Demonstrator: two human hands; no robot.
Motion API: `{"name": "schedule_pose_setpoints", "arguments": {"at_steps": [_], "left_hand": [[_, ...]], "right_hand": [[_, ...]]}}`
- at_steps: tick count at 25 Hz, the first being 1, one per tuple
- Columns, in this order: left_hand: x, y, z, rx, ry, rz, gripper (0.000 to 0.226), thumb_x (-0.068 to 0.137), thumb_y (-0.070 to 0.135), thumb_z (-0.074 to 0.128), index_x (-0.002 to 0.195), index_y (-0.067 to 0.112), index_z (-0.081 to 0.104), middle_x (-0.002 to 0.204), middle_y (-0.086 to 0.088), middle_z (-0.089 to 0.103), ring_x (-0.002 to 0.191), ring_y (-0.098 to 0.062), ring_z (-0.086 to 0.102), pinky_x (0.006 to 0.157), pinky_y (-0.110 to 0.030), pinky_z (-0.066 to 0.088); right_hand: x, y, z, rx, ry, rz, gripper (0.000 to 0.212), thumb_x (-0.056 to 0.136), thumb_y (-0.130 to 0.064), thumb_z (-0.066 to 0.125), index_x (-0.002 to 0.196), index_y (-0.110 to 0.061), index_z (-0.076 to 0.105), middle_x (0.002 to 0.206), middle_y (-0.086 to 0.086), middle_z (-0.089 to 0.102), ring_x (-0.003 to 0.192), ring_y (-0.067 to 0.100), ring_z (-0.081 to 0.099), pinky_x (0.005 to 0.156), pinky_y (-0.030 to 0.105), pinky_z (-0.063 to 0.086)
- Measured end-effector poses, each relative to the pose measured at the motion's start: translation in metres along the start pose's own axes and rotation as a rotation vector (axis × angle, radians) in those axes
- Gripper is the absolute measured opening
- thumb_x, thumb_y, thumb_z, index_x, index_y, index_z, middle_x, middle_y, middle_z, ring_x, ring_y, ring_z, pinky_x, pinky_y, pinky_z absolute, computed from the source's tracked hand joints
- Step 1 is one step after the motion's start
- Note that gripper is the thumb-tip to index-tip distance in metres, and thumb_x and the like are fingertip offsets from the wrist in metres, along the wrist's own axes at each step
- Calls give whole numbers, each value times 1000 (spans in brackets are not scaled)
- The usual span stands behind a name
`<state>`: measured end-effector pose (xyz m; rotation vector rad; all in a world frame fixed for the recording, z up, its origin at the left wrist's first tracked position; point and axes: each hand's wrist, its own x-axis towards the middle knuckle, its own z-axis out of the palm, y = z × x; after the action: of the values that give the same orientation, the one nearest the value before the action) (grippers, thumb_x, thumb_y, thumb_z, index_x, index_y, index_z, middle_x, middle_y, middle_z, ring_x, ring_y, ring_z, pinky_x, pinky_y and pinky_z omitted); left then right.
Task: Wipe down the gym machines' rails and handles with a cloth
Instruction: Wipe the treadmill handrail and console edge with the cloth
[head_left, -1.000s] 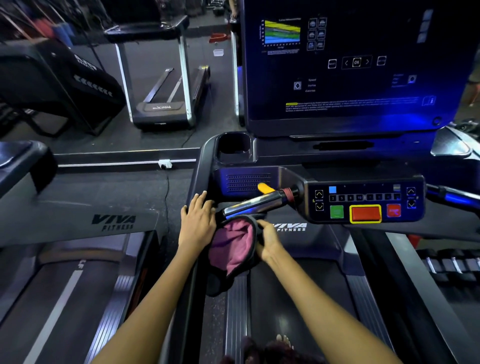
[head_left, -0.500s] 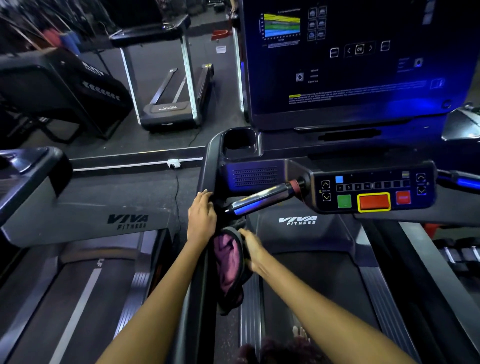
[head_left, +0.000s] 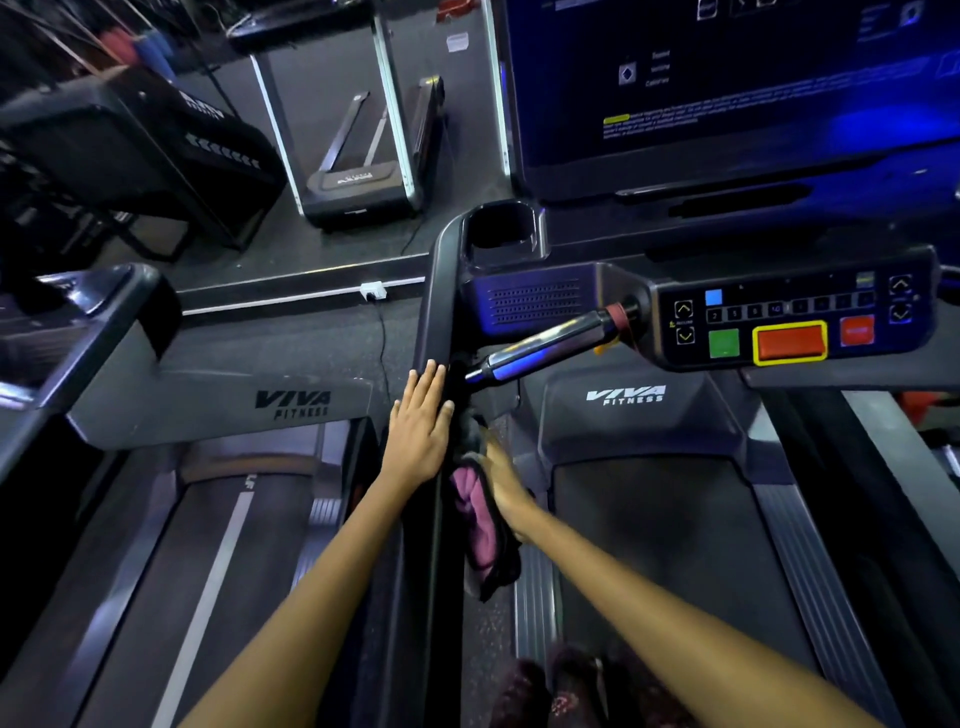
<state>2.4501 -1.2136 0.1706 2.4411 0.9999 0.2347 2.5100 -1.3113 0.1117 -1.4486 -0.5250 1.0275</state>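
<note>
- Left hand (head_left: 422, 426) flat on the left side rail (head_left: 435, 332), fingers straight and together, holding nothing; half a second ago curled over the same rail, slightly nearer the chrome handle (head_left: 545, 345)
- Right hand (head_left: 506, 486) pressed against the cloth (head_left: 480, 519) on the rail's inner face, fingers hidden, so grip impossible to tell; lower down the rail than before
- Cloth, pink with dark edging, bunched between right hand and rail, lower end hanging loose; no longer touching the chrome handle as one second ago
- Control panel (head_left: 789, 317) with green, red and yellow-framed buttons, right of the handle
- Cup holder (head_left: 501, 228) at the rail's top
</note>
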Motion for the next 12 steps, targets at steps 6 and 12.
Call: {"name": "schedule_pose_setpoints", "arguments": {"at_steps": [6,12], "left_hand": [[-2,4,3,44,7,-2,50,102,25,30,149,17,13,158,4,5,146,-16,-3,117,-40,3],[-2,3,1,52,10,-8,50,102,26,29,149,17,15,158,4,6,146,-15,-2,116,-40,4]], "right_hand": [[4,20,4,37,99,65,40,96,-1,39,136,-3,42,142,11,43,131,26,41,106,25,30],[-26,28,14,-167,95,-175,50,90,-2,44,140,0,36,146,5,31,133,14,30,113,25,20]]}}
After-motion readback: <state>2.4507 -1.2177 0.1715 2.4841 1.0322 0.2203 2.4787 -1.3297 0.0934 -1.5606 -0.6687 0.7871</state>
